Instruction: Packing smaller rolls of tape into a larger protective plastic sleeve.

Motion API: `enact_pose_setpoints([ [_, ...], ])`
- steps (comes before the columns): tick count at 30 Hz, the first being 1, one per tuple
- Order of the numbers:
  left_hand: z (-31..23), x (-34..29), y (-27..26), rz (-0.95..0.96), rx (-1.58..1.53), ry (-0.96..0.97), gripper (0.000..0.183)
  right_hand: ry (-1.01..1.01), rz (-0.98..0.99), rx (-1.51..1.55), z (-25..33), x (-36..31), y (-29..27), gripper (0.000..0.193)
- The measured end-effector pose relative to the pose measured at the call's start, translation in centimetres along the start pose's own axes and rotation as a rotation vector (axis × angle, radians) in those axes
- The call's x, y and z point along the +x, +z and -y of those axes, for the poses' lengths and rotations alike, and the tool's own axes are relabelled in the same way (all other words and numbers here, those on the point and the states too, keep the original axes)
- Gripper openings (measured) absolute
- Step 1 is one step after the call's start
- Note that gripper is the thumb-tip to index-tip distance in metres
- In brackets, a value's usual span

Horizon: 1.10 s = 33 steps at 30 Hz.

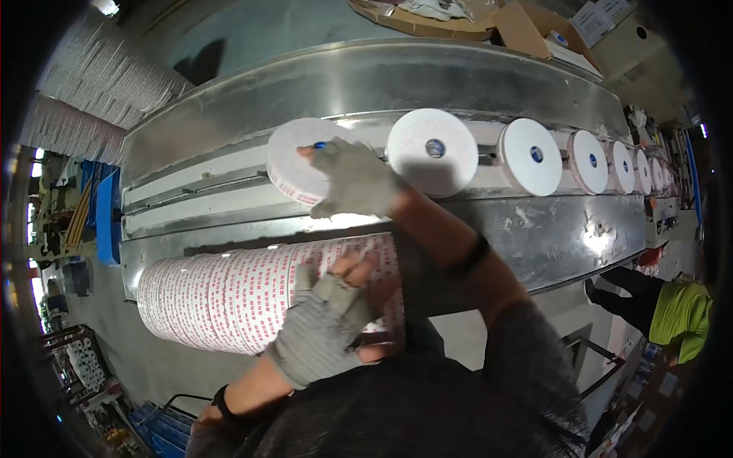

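Across the middle, from 9 to 3 o'clock, long metal bench (366, 76), edges bent by the lens. At 10 o'clock, big whitish ribbed bundles (114, 72), cut off by the dark rim. At 8 o'clock, stack of rolls (221, 298) on its side; right end partly behind left hand, support hidden. At 4 o'clock, co-worker (676, 317) in bright yellow-green top, blurred. At 1 o'clock, cardboard box (534, 34), open, contents mostly unclear. From 1 to 3 o'clock, row of white discs (416, 141) on the bench; far ones overlap, count unclear. At 11 o'clock, near disc (286, 164), on the bench, partly covered by right hand (351, 179), which touches it, thumb and fingers apart; can't tell if clamped. Left hand (324, 328), 7 o'clock, on the stack, thumb and fingers apart; grip can't be told. Both gloved, fingertips bare. Smallest: blue core (319, 145), mostly hidden. Writing: red printed rows around the stack, more red print on near disc's lower edge; box-side labels (595, 23) too small.
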<state>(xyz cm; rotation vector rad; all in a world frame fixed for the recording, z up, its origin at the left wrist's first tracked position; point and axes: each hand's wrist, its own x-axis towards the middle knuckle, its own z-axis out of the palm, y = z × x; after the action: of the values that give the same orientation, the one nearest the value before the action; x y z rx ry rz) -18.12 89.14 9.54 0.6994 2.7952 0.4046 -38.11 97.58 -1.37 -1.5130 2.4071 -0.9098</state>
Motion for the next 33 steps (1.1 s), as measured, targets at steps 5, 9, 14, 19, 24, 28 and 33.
enact_pose_setpoints([
  [5,4.4,-5.9,-2.0,-0.015,0.124,-0.126,0.101,0.117,0.064,-0.027,-2.9,1.0,3.5,0.07],
  [9,6.6,-4.7,-0.9,-0.073,0.169,-0.139,0.105,0.421,-0.234,0.912,-0.7,-9.1,-0.1,0.067],
  [14,7.7,0.0,-0.5,0.003,0.047,-0.137,0.106,0.417,-0.326,0.3,7.7,-20.9,1.0,0.098],
  [19,7.9,0.9,-0.3,0.065,0.017,-0.143,0.114,0.636,-0.476,0.265,11.7,-18.9,2.3,0.117],
  [24,9.6,-1.8,0.7,0.042,0.015,-0.08,0.114,0.744,-0.457,0.536,11.3,-18.1,3.1,0.115],
  [28,11.0,-5.9,1.4,-0.056,0.072,-0.029,0.11,0.441,-0.444,0.27,9.5,-17.0,6.2,0.111],
  [33,10.2,-9.1,2.6,-0.057,0.053,0.061,0.094,0.922,-0.972,1.057,-0.1,-23.2,10.9,0.099],
])
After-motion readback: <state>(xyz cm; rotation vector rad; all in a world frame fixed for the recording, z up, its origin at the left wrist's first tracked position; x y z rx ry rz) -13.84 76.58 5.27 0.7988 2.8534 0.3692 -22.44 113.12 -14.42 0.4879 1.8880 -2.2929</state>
